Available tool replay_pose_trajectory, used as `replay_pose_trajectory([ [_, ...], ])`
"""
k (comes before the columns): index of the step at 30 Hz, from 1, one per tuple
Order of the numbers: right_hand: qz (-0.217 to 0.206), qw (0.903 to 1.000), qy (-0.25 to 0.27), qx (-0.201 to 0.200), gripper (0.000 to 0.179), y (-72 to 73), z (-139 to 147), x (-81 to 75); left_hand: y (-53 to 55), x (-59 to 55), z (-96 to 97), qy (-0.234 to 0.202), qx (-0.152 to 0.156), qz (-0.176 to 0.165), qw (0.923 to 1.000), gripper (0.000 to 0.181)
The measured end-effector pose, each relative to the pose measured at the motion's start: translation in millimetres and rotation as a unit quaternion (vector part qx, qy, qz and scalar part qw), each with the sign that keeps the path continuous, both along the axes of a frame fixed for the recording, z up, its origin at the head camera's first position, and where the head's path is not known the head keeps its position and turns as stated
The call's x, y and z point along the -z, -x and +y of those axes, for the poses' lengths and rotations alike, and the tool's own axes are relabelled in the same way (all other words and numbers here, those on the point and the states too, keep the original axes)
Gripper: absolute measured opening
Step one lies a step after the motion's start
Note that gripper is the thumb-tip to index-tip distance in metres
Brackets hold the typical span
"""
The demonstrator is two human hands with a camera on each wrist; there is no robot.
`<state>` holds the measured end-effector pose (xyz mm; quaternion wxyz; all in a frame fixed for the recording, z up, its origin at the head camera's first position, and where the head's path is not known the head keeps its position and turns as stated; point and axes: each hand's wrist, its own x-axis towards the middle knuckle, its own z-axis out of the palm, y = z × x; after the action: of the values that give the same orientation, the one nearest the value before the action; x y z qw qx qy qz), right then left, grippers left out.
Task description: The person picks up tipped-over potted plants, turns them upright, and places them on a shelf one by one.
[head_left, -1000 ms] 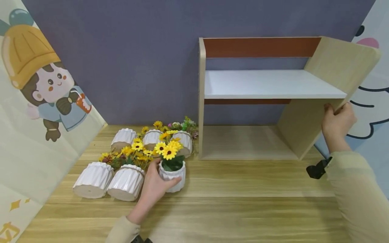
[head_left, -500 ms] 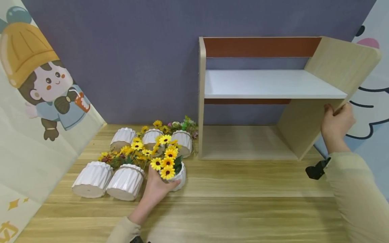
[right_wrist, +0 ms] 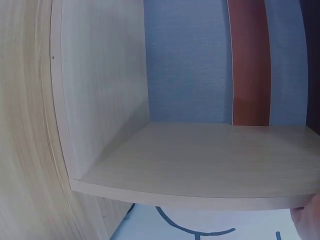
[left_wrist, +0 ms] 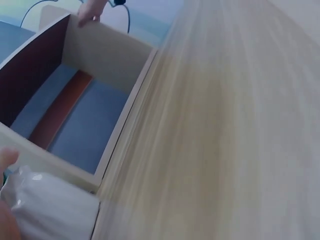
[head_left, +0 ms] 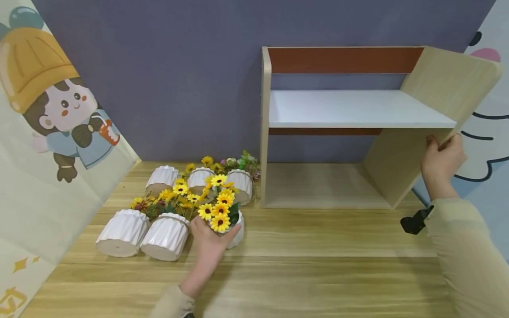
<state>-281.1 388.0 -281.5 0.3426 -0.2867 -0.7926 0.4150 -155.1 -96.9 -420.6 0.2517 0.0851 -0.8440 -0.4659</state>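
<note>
In the head view, my left hand (head_left: 208, 245) is around a white ribbed flowerpot (head_left: 237, 236) that stands on the wooden table. Yellow daisy-like flowers (head_left: 220, 210) rise from it and hide part of my fingers. The left wrist view shows the white pot (left_wrist: 52, 207) low at the left, my thumb (left_wrist: 7, 157) near its rim. On the far right my right hand (head_left: 443, 161) grips the front edge of the side panel of a two-tier wooden shelf (head_left: 326, 185). Only a bit of that hand (right_wrist: 307, 220) shows in the right wrist view.
Several more white flowerpots lie tipped on their sides left of the shelf, among them a front-left pot (head_left: 123, 233) and a pot (head_left: 166, 236) beside my left hand. A grey wall (head_left: 179, 79) stands behind. The white middle board (head_left: 358, 108) spans the shelf.
The flowers in the pot have swung left and toward me, against one second ago. My left wrist has shifted slightly right, and its thumb sits higher near the rim. The right hand keeps its place.
</note>
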Motion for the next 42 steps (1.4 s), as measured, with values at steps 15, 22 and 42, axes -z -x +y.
replay_pose_trajectory([
  [15,-0.017,0.9998,-0.006,-0.006,0.02,-2.8,0.8,1.5,1.0,3.6,3.2,-0.08,-0.006,-0.025,0.9965,0.09],
  [22,-0.021,0.9997,-0.013,-0.008,0.028,-3.6,-0.8,2.6,-3.3,6.4,-0.4,-0.065,0.023,0.02,0.9974,0.074],
  [42,-0.018,0.9982,-0.057,0.008,0.042,-1.2,-1.6,0.5,3.6,1.5,8.5,-0.11,0.049,0.009,0.9927,0.088],
])
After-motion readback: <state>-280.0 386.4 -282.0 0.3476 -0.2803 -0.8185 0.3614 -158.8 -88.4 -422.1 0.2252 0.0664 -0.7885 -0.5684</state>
